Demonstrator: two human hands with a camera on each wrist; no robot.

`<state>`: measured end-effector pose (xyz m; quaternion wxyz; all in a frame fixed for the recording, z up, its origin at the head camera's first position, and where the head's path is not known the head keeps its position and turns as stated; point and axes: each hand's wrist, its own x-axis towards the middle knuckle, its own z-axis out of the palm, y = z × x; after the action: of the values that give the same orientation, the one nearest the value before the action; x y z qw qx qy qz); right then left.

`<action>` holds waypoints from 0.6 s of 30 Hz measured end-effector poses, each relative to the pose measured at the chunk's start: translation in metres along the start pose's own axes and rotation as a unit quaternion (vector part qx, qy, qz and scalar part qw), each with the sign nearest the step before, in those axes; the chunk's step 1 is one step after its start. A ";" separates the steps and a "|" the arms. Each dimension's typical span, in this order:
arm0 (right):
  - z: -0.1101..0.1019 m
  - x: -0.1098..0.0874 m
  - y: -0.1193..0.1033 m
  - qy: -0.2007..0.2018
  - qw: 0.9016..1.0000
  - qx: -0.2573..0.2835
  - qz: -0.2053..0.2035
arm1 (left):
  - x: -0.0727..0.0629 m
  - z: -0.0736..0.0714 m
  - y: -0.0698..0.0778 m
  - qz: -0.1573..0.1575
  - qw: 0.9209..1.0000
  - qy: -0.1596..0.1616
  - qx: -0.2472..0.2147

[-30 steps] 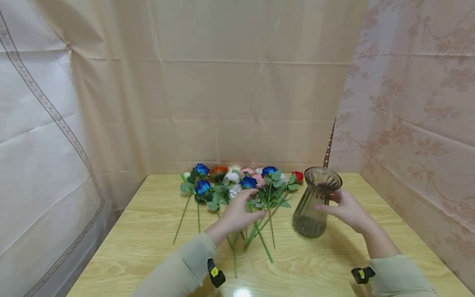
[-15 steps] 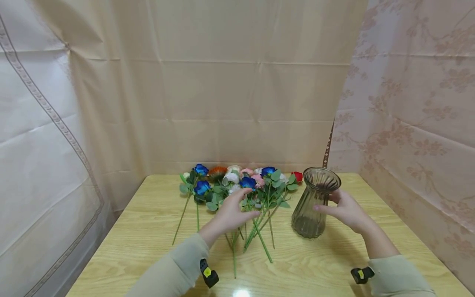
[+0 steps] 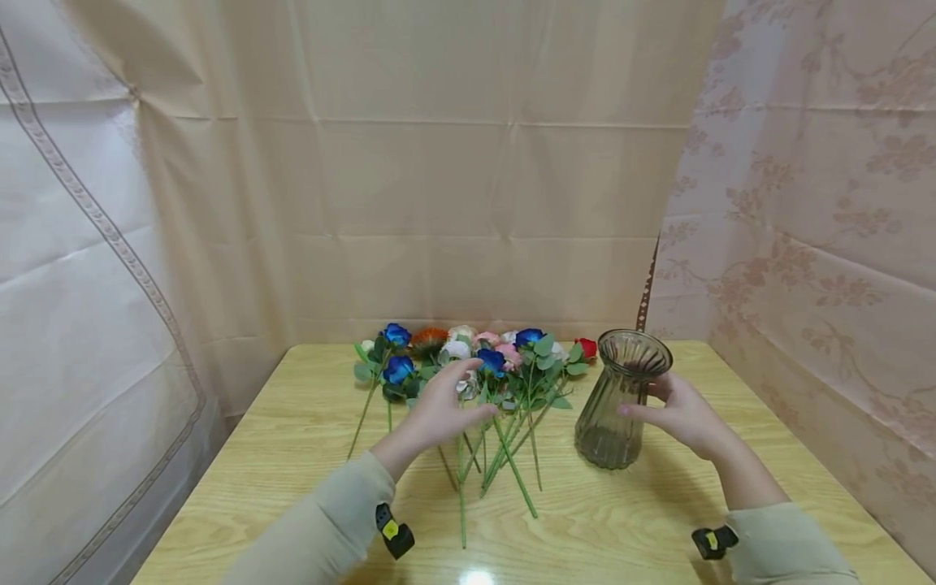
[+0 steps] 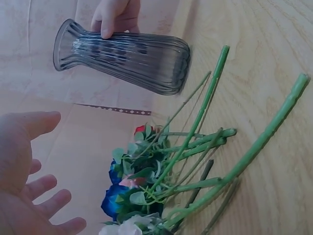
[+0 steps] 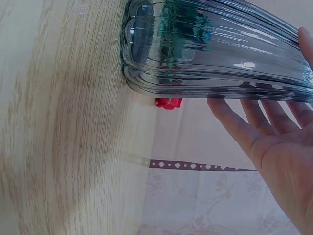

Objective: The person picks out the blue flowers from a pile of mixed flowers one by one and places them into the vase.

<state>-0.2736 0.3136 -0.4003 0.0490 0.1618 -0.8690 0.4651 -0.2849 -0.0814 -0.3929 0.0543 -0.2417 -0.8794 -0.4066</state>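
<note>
A smoky, ribbed glass vase (image 3: 613, 418) with a flared mouth stands at the right of the flowers. My right hand (image 3: 683, 414) grips its side, thumb in front and fingers behind; the right wrist view shows the fingertips (image 5: 220, 105) against the glass (image 5: 234, 54). Left of it, my left hand (image 3: 442, 410) hovers above the flower stems, thumb and fingers spread, nothing between them. Artificial flowers lie in a spread pile, among them blue roses (image 3: 398, 370), a red rose (image 3: 586, 349) and an orange bloom (image 3: 430, 337). Green stems (image 4: 264, 139) point toward me.
The flowers rest on a light wood table (image 3: 270, 487). Behind it hangs a beige curtain (image 3: 468, 179), with a patterned curtain (image 3: 826, 244) on the right and a white one (image 3: 80, 325) on the left. Black wrist cameras (image 3: 395, 532) sit at the sleeves.
My left hand has drifted left and slightly toward me above the flowers, uncovering more of a blue rose and the stems. The right hand and vase have stayed nearly still.
</note>
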 end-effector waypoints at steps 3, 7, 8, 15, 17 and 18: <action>0.000 0.000 0.001 -0.001 1.000 0.000 0.000 | 0.001 -0.002 0.002 0.002 1.000 0.007 0.008; 0.000 0.000 0.002 0.000 1.000 0.003 0.003 | 0.004 -0.003 0.007 0.002 1.000 0.013 0.011; 0.000 0.000 0.003 0.000 1.000 0.003 0.003 | 0.005 -0.003 0.008 -0.001 1.000 0.014 0.010; 0.001 0.000 -0.001 0.000 1.000 -0.007 0.009 | 0.013 0.003 0.012 -0.030 0.999 0.007 0.013; 0.001 0.000 -0.001 -0.001 1.000 -0.010 0.006 | 0.015 0.006 0.013 -0.034 0.999 0.006 0.007; 0.001 0.000 -0.001 -0.003 1.000 -0.012 0.002 | 0.017 0.008 0.013 -0.033 0.999 0.007 0.005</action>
<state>-0.2733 0.3122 -0.3998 0.0475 0.1604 -0.8748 0.4546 -0.2930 -0.0620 -0.3845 0.0478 -0.2094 -0.8885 -0.4054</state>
